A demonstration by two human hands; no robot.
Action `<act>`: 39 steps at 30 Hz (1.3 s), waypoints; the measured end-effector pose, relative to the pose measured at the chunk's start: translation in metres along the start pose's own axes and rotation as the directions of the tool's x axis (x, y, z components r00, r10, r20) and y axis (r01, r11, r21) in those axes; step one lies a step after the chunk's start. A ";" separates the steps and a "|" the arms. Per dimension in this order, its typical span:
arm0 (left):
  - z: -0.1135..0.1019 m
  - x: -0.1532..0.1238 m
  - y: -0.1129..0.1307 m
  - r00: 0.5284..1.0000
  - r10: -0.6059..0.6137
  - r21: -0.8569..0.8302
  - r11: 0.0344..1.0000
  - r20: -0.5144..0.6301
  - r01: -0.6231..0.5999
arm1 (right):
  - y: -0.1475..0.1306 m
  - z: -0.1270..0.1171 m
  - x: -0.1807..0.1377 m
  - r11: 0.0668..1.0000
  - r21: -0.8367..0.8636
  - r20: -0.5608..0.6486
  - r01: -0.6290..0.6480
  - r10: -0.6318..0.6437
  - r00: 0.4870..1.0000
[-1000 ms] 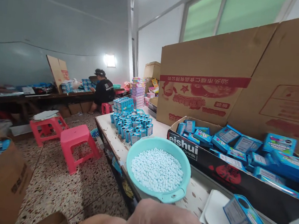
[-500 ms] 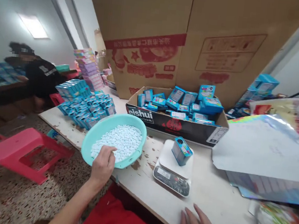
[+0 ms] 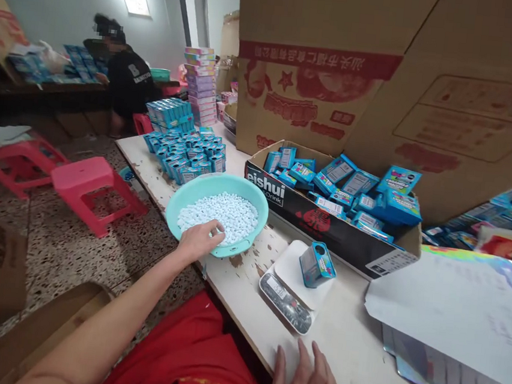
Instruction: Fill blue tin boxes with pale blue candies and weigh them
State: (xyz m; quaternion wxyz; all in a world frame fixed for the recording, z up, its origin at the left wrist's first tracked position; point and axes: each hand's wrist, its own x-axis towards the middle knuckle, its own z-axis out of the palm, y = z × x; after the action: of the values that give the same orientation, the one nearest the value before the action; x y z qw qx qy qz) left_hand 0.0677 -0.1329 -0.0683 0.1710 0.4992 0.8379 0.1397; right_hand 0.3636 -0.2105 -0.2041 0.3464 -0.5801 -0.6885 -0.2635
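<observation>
My left hand (image 3: 201,238) is over the near rim of a turquoise plastic bowl (image 3: 173,208), its fingers curled together at the edge of the small white pellets (image 3: 231,214). Whatever those fingers may hold is too small to make out. Resting on the table front, my right hand (image 3: 305,381) has its fingers spread and holds nothing. Just beyond it lies a white digital scale (image 3: 288,301). A blue printed box (image 3: 316,265) with a round hole in its top stands on the scale plate.
A low carton (image 3: 312,218) full of blue boxes stands behind the scale. Many blue boxes (image 3: 191,157) crowd the table's left end. Silvery sheets (image 3: 454,301) cover the right side. A tall cardboard sheet (image 3: 318,17) rises behind. Red stools (image 3: 89,182) and a person in black (image 3: 129,77) are left.
The head view has turned left, bringing more of the room in. My left hand stays at the bowl's near edge with fingers curled; my right hand remains on the table.
</observation>
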 end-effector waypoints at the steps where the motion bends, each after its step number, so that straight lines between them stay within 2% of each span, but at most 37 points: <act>1: 0.000 0.000 -0.002 1.000 0.014 -0.035 0.999 -0.001 -0.014 | 0.000 -0.001 -0.002 1.000 0.006 0.006 -0.011 0.010 1.000; 5: 0.000 0.003 -0.014 0.990 0.134 -0.145 0.981 0.031 -0.128 | 0.002 -0.006 -0.008 0.996 0.035 0.048 -0.079 0.078 0.996; 8: -0.001 0.008 -0.020 0.972 0.228 -0.188 0.959 0.064 -0.213 | 0.002 -0.008 -0.008 0.991 0.046 0.021 -0.123 0.122 0.992; 12: -0.004 0.015 -0.020 0.932 0.331 -0.132 0.941 0.148 -0.313 | 0.002 -0.007 -0.004 0.976 0.061 -0.048 -0.210 0.213 0.976; 15: -0.003 0.016 -0.017 0.921 0.349 -0.025 0.936 0.172 -0.350 | 0.001 -0.004 0.000 0.962 0.047 -0.068 -0.268 0.270 0.960; 21: 0.002 0.008 -0.014 0.959 0.261 0.085 0.959 0.112 -0.271 | -0.003 -0.005 0.008 0.947 0.061 0.021 -0.314 0.313 0.949; 24: 0.002 0.008 -0.014 0.979 0.192 0.081 0.977 0.061 -0.196 | -0.006 -0.006 0.007 0.956 0.026 0.067 -0.293 0.291 0.954; 27: 0.002 0.009 -0.011 0.985 0.173 0.069 0.982 0.017 -0.174 | -0.007 -0.004 0.003 0.960 -0.004 0.088 -0.278 0.278 0.957; 33: 0.002 0.011 0.001 0.997 0.044 0.104 0.993 0.057 -0.050 | -0.007 0.002 0.001 0.963 -0.047 0.115 -0.267 0.271 0.956; 36: 0.002 0.013 0.004 0.996 -0.014 0.116 0.993 0.093 0.003 | -0.005 0.000 0.003 0.960 -0.010 0.178 -0.281 0.279 0.944; 39: 0.003 0.015 0.006 0.996 -0.051 0.125 0.991 0.070 0.042 | -0.003 -0.004 0.006 0.969 0.044 0.243 -0.244 0.227 0.943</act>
State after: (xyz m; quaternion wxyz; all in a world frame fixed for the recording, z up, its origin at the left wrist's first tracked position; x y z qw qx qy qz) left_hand 0.0671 -0.1162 -0.0707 0.1736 0.4939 0.8495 0.0654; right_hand 0.3611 -0.2098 -0.1968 0.3123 -0.6722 -0.6597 -0.1241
